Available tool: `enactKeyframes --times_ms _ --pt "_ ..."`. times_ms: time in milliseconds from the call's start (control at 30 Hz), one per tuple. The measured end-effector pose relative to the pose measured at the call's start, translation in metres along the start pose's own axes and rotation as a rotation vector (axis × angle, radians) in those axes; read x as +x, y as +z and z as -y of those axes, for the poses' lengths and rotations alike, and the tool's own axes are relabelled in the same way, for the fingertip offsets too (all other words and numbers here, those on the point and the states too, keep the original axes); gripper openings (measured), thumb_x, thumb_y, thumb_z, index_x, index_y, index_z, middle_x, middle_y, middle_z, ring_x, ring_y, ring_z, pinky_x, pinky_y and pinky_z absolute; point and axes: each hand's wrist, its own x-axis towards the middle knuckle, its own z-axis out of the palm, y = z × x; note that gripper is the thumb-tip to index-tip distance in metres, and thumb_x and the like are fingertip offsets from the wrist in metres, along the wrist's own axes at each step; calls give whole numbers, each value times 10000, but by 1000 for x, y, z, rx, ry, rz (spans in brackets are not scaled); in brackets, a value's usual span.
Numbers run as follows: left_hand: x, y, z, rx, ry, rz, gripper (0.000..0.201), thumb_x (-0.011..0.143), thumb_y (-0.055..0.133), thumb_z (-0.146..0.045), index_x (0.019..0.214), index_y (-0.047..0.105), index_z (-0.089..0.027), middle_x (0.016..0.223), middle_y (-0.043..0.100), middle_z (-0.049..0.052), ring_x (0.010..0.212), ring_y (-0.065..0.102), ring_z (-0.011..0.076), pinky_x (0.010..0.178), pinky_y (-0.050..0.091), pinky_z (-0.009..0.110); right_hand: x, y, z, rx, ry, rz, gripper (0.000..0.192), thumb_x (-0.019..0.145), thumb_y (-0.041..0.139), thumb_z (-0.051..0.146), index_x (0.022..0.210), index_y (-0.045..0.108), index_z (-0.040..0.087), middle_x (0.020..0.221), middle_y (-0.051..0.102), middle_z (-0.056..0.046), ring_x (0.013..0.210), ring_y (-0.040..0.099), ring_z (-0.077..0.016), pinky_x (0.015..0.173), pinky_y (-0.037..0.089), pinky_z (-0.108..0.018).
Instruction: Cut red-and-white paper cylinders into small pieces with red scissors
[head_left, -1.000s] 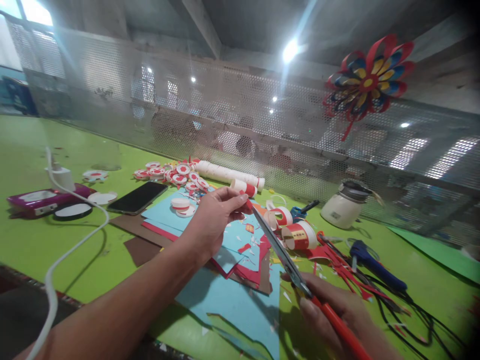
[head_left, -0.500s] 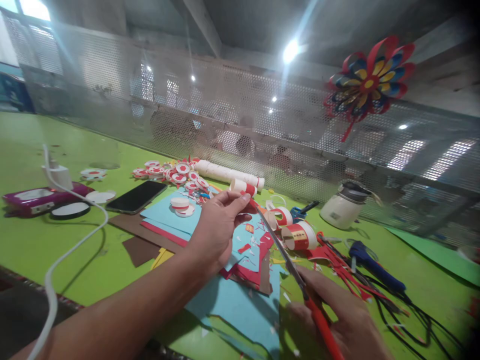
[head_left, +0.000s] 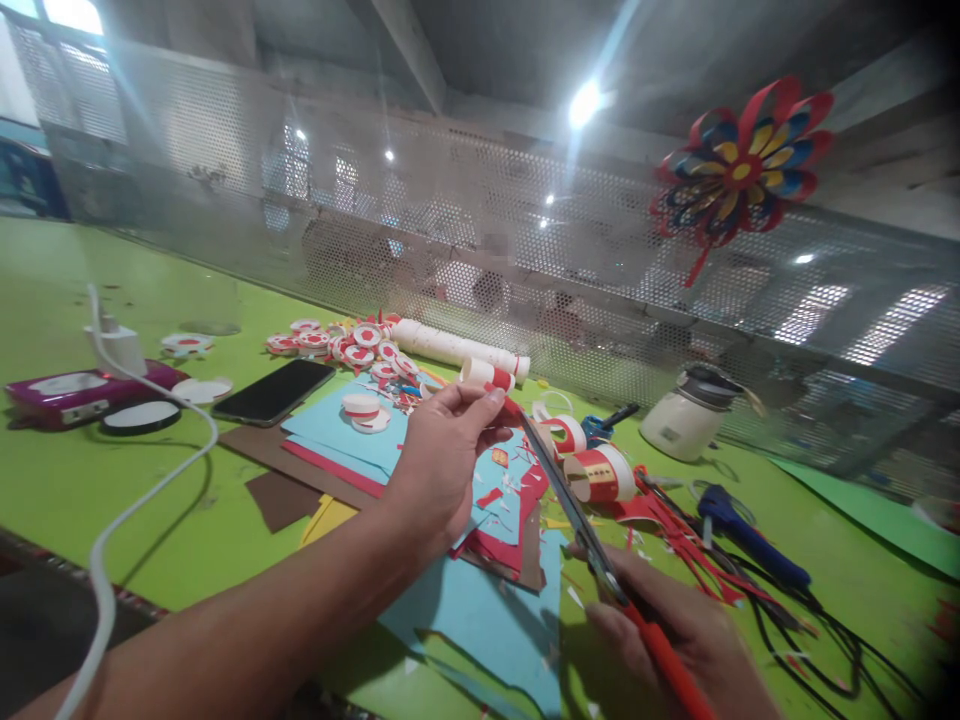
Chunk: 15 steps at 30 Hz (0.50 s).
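My left hand (head_left: 439,460) is raised over the table and pinches a small red paper piece (head_left: 507,405) between thumb and fingertips. My right hand (head_left: 675,635) at the lower right grips red-handled scissors (head_left: 581,520). The blade tips meet the red piece at my left fingertips. Below them lie blue paper sheets (head_left: 480,600) stacked with red and brown sheets (head_left: 281,500). Several red-and-white paper rings (head_left: 600,472) stand just beyond the scissors.
On the green table (head_left: 90,480) sit a black phone (head_left: 274,392), a pink device (head_left: 75,392) with a white charger and cable (head_left: 112,520), several round red-white discs (head_left: 352,345), a white tube (head_left: 450,348), a white pot (head_left: 686,415), a blue glue gun (head_left: 750,540). A mesh screen with a paper flower (head_left: 739,170) stands behind.
My left hand has shifted slightly right and nearer with the red piece. The scissors have worked open and shut at it, the right hand moving a little with them.
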Motion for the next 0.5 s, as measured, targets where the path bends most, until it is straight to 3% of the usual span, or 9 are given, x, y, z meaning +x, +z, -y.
enactKeyframes --times_ms 167,400,500 --pt "0 0 0 37 12 -16 100 664 649 -153 671 554 -126 687 558 2 673 530 105 674 441 275 0 -4 4 196 137 158 355 819 458 456 906 678 191 488 424 36 416 388 -94 378 338 -180" --pt "0 0 0 38 11 -7 102 658 643 -149 652 544 -125 684 556 11 671 536 112 689 455 296 -1 0 7 174 149 105 355 814 472 470 943 662 200 509 438 38 423 394 -96 406 370 -190" --pt "0 0 -1 42 12 -8 98 657 641 -157 654 549 -125 681 560 11 662 539 112 692 458 303 2 -3 7 198 129 155 349 828 457 456 925 659 190 524 483 25 437 441 -106 407 386 -189"
